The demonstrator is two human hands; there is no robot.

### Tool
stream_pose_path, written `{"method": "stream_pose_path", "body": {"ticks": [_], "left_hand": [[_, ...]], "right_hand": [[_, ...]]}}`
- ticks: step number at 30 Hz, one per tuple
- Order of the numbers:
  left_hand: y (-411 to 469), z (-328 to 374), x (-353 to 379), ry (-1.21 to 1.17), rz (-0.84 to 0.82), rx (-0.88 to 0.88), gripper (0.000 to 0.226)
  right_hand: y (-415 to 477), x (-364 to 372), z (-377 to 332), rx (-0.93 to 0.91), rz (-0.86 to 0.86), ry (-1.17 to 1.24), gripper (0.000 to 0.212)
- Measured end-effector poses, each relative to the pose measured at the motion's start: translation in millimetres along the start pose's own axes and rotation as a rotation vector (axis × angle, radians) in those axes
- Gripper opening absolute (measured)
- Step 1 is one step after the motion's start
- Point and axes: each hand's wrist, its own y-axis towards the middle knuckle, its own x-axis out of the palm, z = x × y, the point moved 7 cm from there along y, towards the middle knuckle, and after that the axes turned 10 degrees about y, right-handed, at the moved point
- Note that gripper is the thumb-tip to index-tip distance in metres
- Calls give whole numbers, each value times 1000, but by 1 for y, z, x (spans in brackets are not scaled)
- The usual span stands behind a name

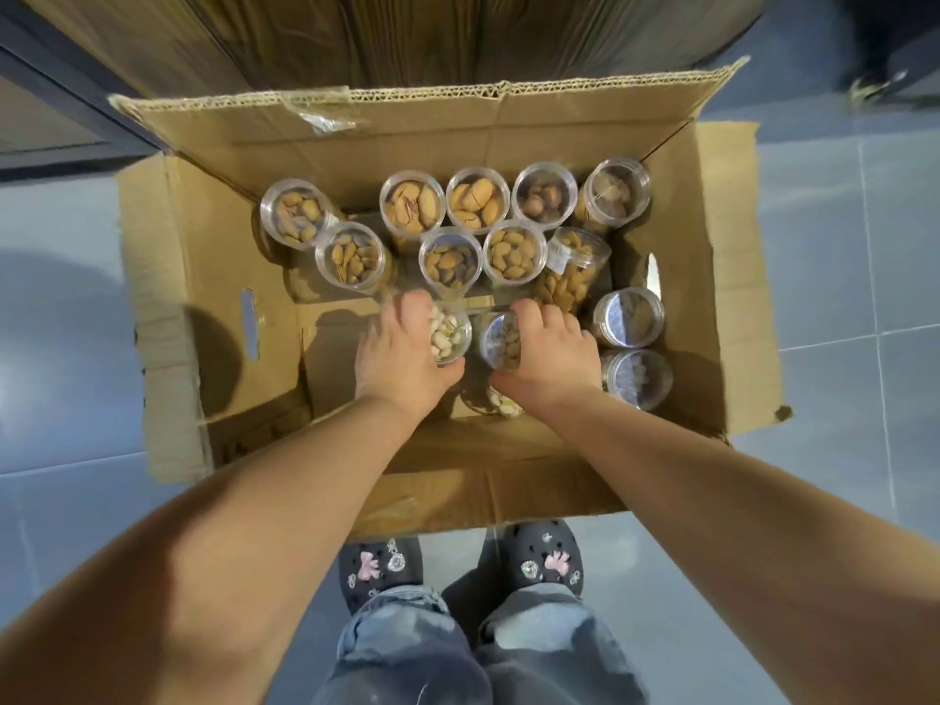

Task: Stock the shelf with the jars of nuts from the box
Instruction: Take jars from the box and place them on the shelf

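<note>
An open cardboard box sits on a grey tiled floor, its flaps spread outward, with a dark wood panel behind it. Inside stand clear plastic jars of nuts. Starting at the left, two jars stand apart from the rest, one just behind the other. Further right, a back row of four jars runs along the far wall, and in front of it are two upright jars and a tilted jar leaning on its side.

The person's left hand is closed around a pistachio jar, fingers wrapped over its rim. Beside it, the right hand grips an almond jar the same way. Below the right wrist another jar shows only in part, so its contents are hard to make out. At the right wall stand two lidded jars. That makes fourteen jars counted. Two dark clogs with charms show at the near edge.
</note>
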Motion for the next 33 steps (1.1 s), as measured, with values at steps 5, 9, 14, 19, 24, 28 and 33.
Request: {"method": "stream_pose_path", "body": {"ticks": [5,9,14,19,24,28,33], "left_hand": [[-41,-23,-65,-58,-101,-115,83],[-86,-33,-149,-44,-104,-156,77],[-158,-30,-268,-59,-57,-230,77],[-259,-28,-380,-171,89,-302,75],[-354,-46,-460,-269,224,-308,69],[-420,-77,-532,-265,317,-308,66],[-476,-131,-624,-283,465,-323,66]], "right_hand": [[-54,-51,-22,57,14,82,79],[-115,-116,-51,90,16,82,76],[-195,-198,-105,23,23,28,77],[-285,-278,-177,-154,111,1,73],[-376,-334,-244,-283,189,-1,69],[-444,-379,-316,-453,202,-109,74],[-516,-422,-419,-624,252,-216,71]]}}
